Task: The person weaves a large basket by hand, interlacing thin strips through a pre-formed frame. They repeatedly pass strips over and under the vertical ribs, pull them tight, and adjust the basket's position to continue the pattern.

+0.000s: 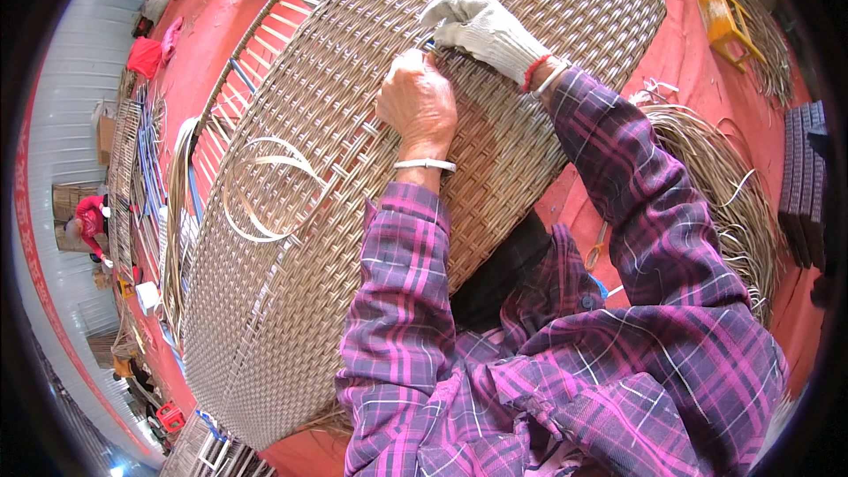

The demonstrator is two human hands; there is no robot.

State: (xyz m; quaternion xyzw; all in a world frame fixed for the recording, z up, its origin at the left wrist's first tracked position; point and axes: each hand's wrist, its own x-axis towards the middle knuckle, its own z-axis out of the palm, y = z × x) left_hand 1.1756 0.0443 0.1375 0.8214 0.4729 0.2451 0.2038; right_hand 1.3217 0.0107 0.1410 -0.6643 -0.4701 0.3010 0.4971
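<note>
The left hand (417, 104) is bare. Its fingers are curled in and pressed down on the big woven panel (291, 238). The fingertips are tucked under, so you cannot tell if they pinch a strip. A thin white band goes around this wrist. The left arm comes up from the bottom of the picture in a purple checked sleeve, and the hand bends forward over the weave.

The right hand (481, 28) wears a white glove with a red cuff. Its fingers are bent and close together, and they press on the panel just above the left hand. The two hands almost touch. Whether the glove grips a strip is hidden. The right arm reaches in from the right side, bent at the elbow.

The panel is wide and grey-tan. It leans across the middle of the picture, from the bottom left up to the top right, right in front of the person. A loose strip (265, 190) curls in a loop on the panel, to the left of the hands.

On the red floor (698, 62), a pile of long strips (733, 203) lies at the right. A yellow stool (726, 25) stands near the top right. Orange scissors (597, 250) lie beside the right sleeve.
</note>
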